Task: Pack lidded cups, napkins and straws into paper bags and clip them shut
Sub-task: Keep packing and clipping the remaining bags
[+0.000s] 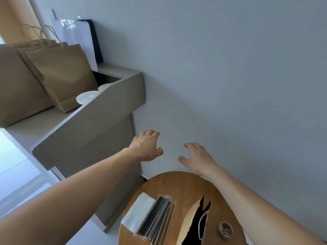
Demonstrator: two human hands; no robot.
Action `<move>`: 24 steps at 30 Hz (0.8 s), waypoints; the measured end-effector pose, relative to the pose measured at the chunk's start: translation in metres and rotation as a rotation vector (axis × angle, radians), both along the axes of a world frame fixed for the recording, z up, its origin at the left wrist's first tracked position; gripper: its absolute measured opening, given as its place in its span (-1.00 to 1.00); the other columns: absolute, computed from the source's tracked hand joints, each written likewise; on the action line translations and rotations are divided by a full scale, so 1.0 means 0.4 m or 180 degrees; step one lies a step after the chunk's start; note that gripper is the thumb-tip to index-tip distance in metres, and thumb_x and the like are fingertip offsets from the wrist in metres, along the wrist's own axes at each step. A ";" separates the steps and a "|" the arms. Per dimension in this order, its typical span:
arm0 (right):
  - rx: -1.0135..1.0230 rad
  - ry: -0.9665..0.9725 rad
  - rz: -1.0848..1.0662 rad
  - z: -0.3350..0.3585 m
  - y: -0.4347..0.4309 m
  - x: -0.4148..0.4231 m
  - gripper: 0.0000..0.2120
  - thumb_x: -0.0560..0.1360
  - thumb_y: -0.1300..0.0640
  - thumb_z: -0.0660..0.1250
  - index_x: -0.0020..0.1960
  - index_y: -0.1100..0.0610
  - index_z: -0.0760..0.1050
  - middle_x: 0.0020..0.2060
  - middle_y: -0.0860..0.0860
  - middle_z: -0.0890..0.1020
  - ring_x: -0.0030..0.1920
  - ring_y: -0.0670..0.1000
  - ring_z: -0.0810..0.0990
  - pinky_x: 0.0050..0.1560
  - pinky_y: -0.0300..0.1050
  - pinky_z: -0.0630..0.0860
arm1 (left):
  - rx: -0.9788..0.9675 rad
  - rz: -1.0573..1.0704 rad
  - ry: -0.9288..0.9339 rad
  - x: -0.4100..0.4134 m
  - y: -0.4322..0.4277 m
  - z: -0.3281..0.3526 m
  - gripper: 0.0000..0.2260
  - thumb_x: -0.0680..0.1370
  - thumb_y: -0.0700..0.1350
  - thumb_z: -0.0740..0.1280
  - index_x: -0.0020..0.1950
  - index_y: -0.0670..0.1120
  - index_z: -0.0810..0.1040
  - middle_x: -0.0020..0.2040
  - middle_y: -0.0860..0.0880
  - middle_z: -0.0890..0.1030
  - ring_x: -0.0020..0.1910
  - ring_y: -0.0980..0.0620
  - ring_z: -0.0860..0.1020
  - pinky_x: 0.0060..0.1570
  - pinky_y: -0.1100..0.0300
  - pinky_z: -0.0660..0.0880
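Observation:
My left hand (pixel 146 146) and my right hand (pixel 198 159) reach out side by side in front of the grey wall, above the far edge of the round wooden table (pixel 178 181). Both hold nothing, with fingers loosely curved. On the table lie a stack of white napkins (pixel 137 211), wrapped dark straws (pixel 155 219) and a small tub of coloured clips (pixel 226 230). Brown paper bags (pixel 65 73) with twisted handles stand on the grey counter at upper left. Two white cup lids (pixel 86 97) show behind the counter's raised edge.
The grey counter (pixel 92 124) juts out at left, its corner close to my left hand. A white bag and a dark one (pixel 83 38) lean on the wall behind the brown bags. A dark-lined open bag (pixel 196 221) lies on the table.

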State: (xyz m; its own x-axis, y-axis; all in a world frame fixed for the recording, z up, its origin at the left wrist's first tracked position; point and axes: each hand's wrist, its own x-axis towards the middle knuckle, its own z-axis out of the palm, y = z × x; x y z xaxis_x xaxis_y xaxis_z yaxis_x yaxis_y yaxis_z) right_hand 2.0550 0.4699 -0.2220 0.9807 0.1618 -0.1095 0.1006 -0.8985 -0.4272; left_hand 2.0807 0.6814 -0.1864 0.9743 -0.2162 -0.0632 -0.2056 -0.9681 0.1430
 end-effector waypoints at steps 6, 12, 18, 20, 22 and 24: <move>-0.0117 -0.0515 0.0167 0.179 0.175 0.109 -0.36 0.56 -0.17 0.24 0.53 0.10 0.20 0.49 0.04 0.27 0.48 0.10 0.21 0.44 0.04 0.25 | -0.0174 0.0043 -0.0596 0.064 0.165 0.171 -0.38 0.53 0.10 0.26 0.56 -0.02 0.19 0.56 -0.02 0.19 0.56 -0.04 0.07 0.44 -0.03 0.16; -0.0106 -0.1020 0.0359 0.354 0.408 0.217 -0.38 0.56 -0.14 0.27 0.51 0.12 0.25 0.46 0.07 0.32 0.46 0.11 0.25 0.42 0.01 0.25 | -0.0317 0.0197 -0.1034 0.127 0.410 0.322 -0.41 0.53 0.10 0.28 0.53 0.01 0.25 0.54 0.01 0.23 0.54 -0.03 0.10 0.42 -0.02 0.18; -0.0265 -0.1092 0.0631 0.434 0.667 0.313 -0.40 0.52 -0.19 0.28 0.47 0.06 0.30 0.40 0.05 0.38 0.39 0.10 0.36 0.35 0.05 0.35 | -0.0353 0.0606 -0.0889 0.165 0.670 0.331 -0.39 0.55 0.09 0.27 0.56 0.00 0.21 0.55 0.02 0.23 0.54 -0.03 0.11 0.41 -0.03 0.23; -0.0432 -0.1068 0.0712 0.437 0.746 0.338 -0.42 0.50 -0.21 0.29 0.43 0.05 0.34 0.35 0.05 0.42 0.35 0.10 0.40 0.29 0.05 0.39 | -0.0386 0.0702 -0.0772 0.173 0.736 0.311 -0.39 0.55 0.13 0.27 0.56 0.00 0.21 0.55 0.01 0.23 0.53 -0.04 0.13 0.40 -0.04 0.26; -0.0619 -0.0961 0.0800 0.430 0.817 0.360 -0.41 0.48 -0.22 0.29 0.41 0.06 0.35 0.32 0.06 0.43 0.32 0.12 0.43 0.24 0.03 0.41 | -0.0420 0.0739 -0.0652 0.181 0.787 0.287 -0.37 0.55 0.14 0.27 0.57 0.01 0.20 0.55 0.01 0.24 0.53 -0.05 0.15 0.39 -0.03 0.28; -0.0893 -0.0819 0.0818 0.416 0.874 0.381 -0.37 0.45 -0.25 0.28 0.41 0.06 0.35 0.31 0.06 0.46 0.29 0.13 0.45 0.21 0.04 0.42 | -0.0434 0.0736 -0.0553 0.190 0.825 0.264 -0.37 0.54 0.13 0.28 0.57 0.01 0.20 0.54 0.01 0.24 0.52 -0.05 0.16 0.38 -0.01 0.30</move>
